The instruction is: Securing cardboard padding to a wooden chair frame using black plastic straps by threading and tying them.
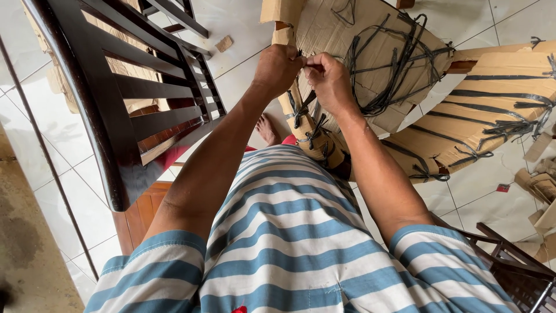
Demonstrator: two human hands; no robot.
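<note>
My left hand (277,68) and my right hand (329,81) meet over a piece of furniture wrapped in brown cardboard (324,29). Both pinch a thin black plastic strap (302,58) at the edge of the wrapping, fingers closed on it. More black straps (394,64) criss-cross the cardboard and are knotted down a wrapped leg (307,130) just below my hands. My forearms reach out from a blue and white striped shirt (289,243).
A dark wooden chair (139,98) with a slatted back stands to the left. A second cardboard-wrapped part (492,110) lies to the right, with cardboard scraps (541,185) beside it. White floor tiles (498,197) lie underneath. My bare foot (267,128) shows below. Dark wood (515,261) sits at lower right.
</note>
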